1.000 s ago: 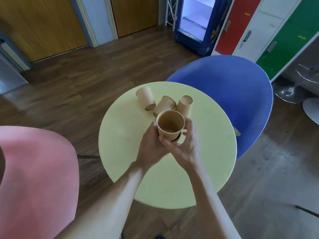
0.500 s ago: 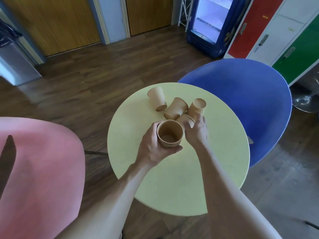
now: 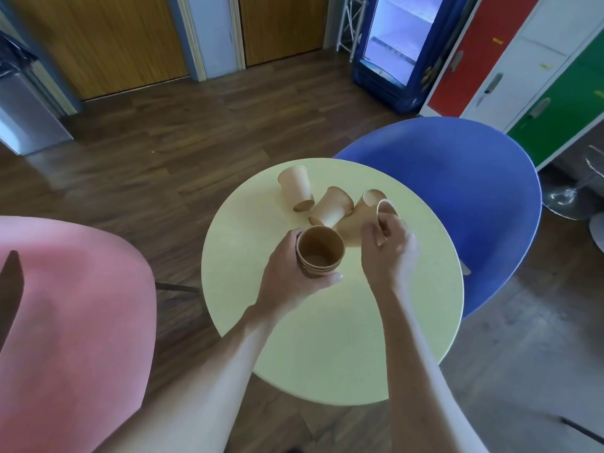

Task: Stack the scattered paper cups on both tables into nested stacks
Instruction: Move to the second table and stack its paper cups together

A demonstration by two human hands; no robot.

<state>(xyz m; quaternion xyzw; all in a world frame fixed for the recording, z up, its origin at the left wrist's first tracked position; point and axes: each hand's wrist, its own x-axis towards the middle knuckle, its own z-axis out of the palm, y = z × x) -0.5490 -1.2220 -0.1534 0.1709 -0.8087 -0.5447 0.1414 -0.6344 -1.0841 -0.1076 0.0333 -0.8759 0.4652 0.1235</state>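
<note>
Hands at work over the yellow desk: the left hand [image 3: 287, 276] wraps a nested stack [image 3: 318, 253] of cups, the right hand [image 3: 387, 248] pinches the rim of a loose cup [image 3: 382, 212].

The stack sits upright, mouth open to the camera, several rims showing down its side, so part of the job looks done. The right fingers [image 3: 376, 232] close on the nearest cup, seemingly to drop it into the stack. Three more lie on their sides just beyond: a pale cup [image 3: 295, 186], a middle cup [image 3: 333, 207] touching it, and a right cup [image 3: 359, 214] partly behind the hand. The desk [image 3: 327, 338] is otherwise bare; nothing blocks the reach. A blue chair [image 3: 457, 191] and pink chair [image 3: 72, 322] flank it. No second desk is in view, so its cups can't be judged.
</note>
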